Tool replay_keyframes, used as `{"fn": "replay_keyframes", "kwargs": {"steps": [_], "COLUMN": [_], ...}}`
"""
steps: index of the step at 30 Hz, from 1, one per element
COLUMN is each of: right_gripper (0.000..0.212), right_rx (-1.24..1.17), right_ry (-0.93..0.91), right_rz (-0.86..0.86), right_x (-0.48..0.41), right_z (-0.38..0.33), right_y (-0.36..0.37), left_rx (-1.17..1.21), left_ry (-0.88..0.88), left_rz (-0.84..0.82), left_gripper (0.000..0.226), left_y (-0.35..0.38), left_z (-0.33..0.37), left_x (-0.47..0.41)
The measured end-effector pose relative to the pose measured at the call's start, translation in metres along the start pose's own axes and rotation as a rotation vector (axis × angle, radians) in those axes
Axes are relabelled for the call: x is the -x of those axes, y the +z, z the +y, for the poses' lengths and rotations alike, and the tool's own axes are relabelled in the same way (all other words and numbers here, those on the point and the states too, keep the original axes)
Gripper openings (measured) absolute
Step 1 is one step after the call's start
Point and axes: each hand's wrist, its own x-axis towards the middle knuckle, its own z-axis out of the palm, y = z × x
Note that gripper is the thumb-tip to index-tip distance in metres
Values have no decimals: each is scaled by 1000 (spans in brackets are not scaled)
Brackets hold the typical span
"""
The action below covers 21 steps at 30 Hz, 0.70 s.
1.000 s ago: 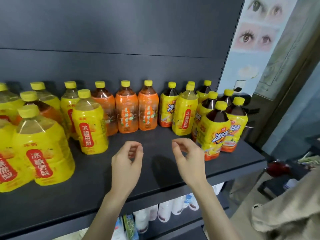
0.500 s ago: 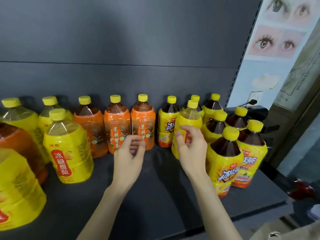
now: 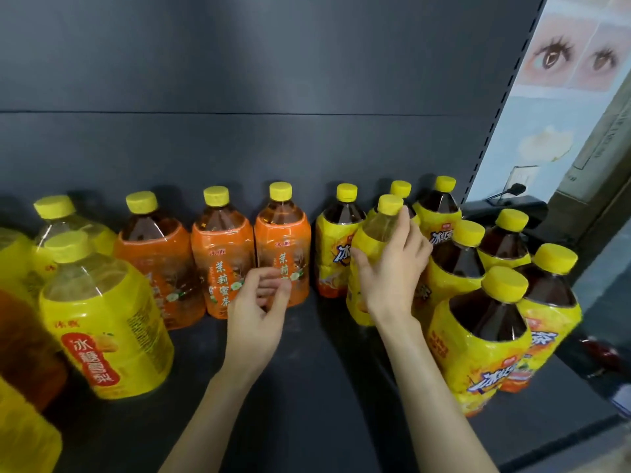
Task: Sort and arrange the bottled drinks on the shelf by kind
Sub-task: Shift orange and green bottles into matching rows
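Since the pale bottle (image 3: 374, 233), standing right of middle on the shelf (image 3: 324, 404) among dark teas (image 3: 457, 257), looks full, heavy and slick, the right hand (image 3: 392, 271) wraps its grip round the shoulder (left hand (image 3: 254, 312) loosely curled, empty).

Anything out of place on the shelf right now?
Yes. The pale-drink bottle the right hand grips stands among dark iced-tea bottles; its look-alikes stand at the left. Nothing looks spilled or tipped.
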Motion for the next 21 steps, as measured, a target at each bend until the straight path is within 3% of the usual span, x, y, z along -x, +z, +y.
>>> {"fn": "replay_keyframes", "kwargs": {"steps": [6, 10, 16, 21], "right_gripper": [90, 92, 90, 73], "right_rx": [-140, -243, -416, -682], "right_ry": [-123, -202, -217, -108], "right_rz": [-52, -71, -129, -333], "right_x": [19, 39, 72, 96], "right_z": [-5, -22, -48, -61], "right_y": [-6, -11, -6, 1], "left_rx": [-30, -104, -322, -260], "left_ry": [20, 35, -69, -196], "left_rz": [86, 275, 675, 682], "left_gripper": [18, 23, 59, 90], "left_y": [-11, -31, -70, -98], "left_z": [0, 0, -5, -10], "left_x": [15, 37, 66, 50]}}
